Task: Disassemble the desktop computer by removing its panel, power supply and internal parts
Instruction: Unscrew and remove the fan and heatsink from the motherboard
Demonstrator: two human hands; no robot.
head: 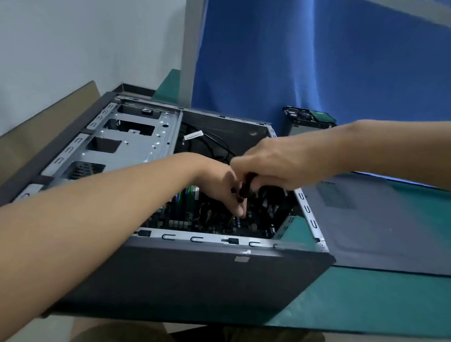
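Well left of the fingers, the steel drive cage (128, 139) fills the far end of the desktop computer (208, 279), which lies on its side with the open face up. The left hand (218, 181) reaches down into the case, its fingertips (238, 210) bunched just above the motherboard (214, 222), with the memory sticks (189, 195) just to their left. Whether they pinch anything cannot be made out. Directly above those fingertips, what looks like a screwdriver (247, 185) stands nearly upright, its long axis pointing down at the board. The right hand (272, 161) wraps its fingers around the black handle from above. The likely target, a board fastener, lies straight below the tool and touching or just beside the left fingertips, so the left hand is nearer and guides. Well right of both hands, the removed panel (378, 227) lies flat on the green mat (371, 300).
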